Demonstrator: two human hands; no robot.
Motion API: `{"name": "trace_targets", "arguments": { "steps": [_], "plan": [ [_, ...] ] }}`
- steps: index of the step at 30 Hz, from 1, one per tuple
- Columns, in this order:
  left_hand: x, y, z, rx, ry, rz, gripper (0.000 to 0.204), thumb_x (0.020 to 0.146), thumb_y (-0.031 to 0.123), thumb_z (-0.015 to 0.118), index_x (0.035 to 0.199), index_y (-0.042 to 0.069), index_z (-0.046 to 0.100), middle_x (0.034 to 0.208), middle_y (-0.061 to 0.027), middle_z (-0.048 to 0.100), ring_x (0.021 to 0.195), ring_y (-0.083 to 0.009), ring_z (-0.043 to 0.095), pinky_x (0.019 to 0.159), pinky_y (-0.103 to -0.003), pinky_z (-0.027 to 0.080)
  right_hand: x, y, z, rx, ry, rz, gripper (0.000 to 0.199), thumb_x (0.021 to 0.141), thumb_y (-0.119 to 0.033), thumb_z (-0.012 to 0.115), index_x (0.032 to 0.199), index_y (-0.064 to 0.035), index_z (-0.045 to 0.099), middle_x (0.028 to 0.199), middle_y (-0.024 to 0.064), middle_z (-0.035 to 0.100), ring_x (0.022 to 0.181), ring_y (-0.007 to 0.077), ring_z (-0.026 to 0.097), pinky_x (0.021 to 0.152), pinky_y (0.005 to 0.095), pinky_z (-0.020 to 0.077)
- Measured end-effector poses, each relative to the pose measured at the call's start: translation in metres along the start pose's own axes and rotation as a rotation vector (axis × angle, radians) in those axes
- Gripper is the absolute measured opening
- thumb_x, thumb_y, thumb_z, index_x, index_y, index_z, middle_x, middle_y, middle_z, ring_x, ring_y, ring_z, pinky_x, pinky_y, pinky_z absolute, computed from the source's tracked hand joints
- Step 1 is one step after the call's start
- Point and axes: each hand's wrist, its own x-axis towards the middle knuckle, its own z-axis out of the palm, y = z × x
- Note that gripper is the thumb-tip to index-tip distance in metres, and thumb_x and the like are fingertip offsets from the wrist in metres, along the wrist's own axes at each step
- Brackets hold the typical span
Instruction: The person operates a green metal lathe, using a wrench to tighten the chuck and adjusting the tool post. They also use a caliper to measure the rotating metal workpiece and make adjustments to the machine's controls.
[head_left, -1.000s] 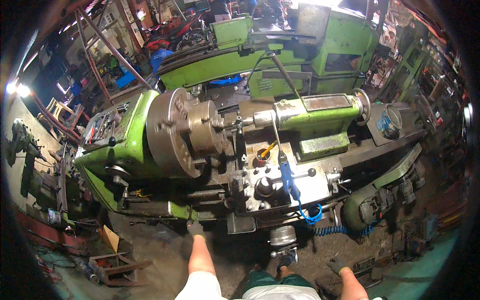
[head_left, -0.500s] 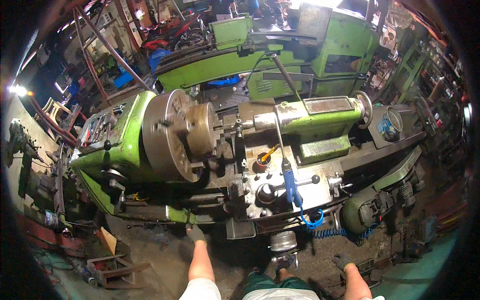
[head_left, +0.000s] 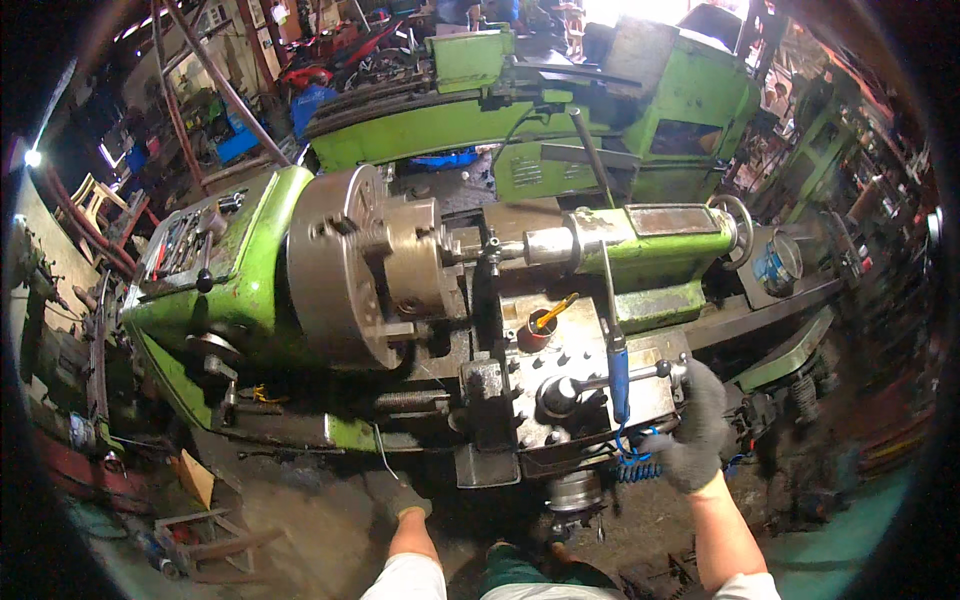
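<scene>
The cross-slide handle (head_left: 668, 372) sits at the carriage's near right corner, and the gloved right hand (head_left: 697, 428) is closed around it; best turned slowly and evenly. The gloved left hand (head_left: 398, 493) hangs low by the green lathe (head_left: 250, 290), grip unclear

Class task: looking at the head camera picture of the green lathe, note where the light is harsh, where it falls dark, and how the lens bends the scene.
Head view: daylight blows out at the top edge behind the lathe; the corners go black; straight edges bow toward the rim; the gloved right hand looks slightly soft; the left hand sits in dimmer floor shadow.
</scene>
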Motion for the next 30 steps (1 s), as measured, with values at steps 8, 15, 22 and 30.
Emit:
{"name": "trace_targets", "arguments": {
  "steps": [8,15,22,30],
  "plan": [
    [-0.009,0.029,-0.172,-0.759,0.029,0.165,0.040,0.095,0.035,0.062,0.121,0.005,0.071,0.123,-0.0198,0.069,0.119,-0.0408,0.062,0.102,-0.052,0.049,0.064,-0.019,0.042,-0.532,-0.196,-0.191,0.063,0.079,-0.040,0.084,0.127,-0.0030,0.066,0.114,0.0200,0.069,0.116,0.0368,0.064,0.109,0.0542,0.0437],
    [-0.075,0.073,-0.405,-1.933,0.143,0.513,0.024,0.101,0.016,0.057,0.116,0.000,0.067,0.123,-0.0174,0.068,0.115,-0.0265,0.066,0.108,-0.043,0.049,0.049,-0.048,-0.028,0.585,-0.471,0.336,0.054,0.091,-0.019,0.073,0.141,-0.0043,0.060,0.115,0.0113,0.071,0.101,0.0135,0.063,0.089,0.0311,0.0541],
    [-0.092,0.133,-0.513,-2.471,-0.391,0.905,0.039,0.110,0.030,0.048,0.103,-0.001,0.070,0.099,-0.0129,0.073,0.094,-0.0232,0.070,0.094,-0.038,0.055,0.089,-0.067,-0.095,0.112,-1.231,0.283,0.061,0.097,-0.043,0.071,0.149,-0.0128,0.055,0.125,0.0138,0.072,0.112,0.0261,0.069,0.099,0.0400,0.0535],
    [-0.100,0.194,-0.514,-0.975,0.734,1.031,0.037,0.085,0.042,0.079,0.074,0.008,0.067,0.079,-0.0120,0.065,0.076,-0.0355,0.064,0.071,-0.048,0.051,0.227,-0.004,-0.034,-0.254,-0.934,-0.138,0.067,0.098,-0.054,0.061,0.150,-0.0132,0.052,0.128,0.0242,0.068,0.118,0.0414,0.066,0.100,0.0516,0.0514]
  ]
}}
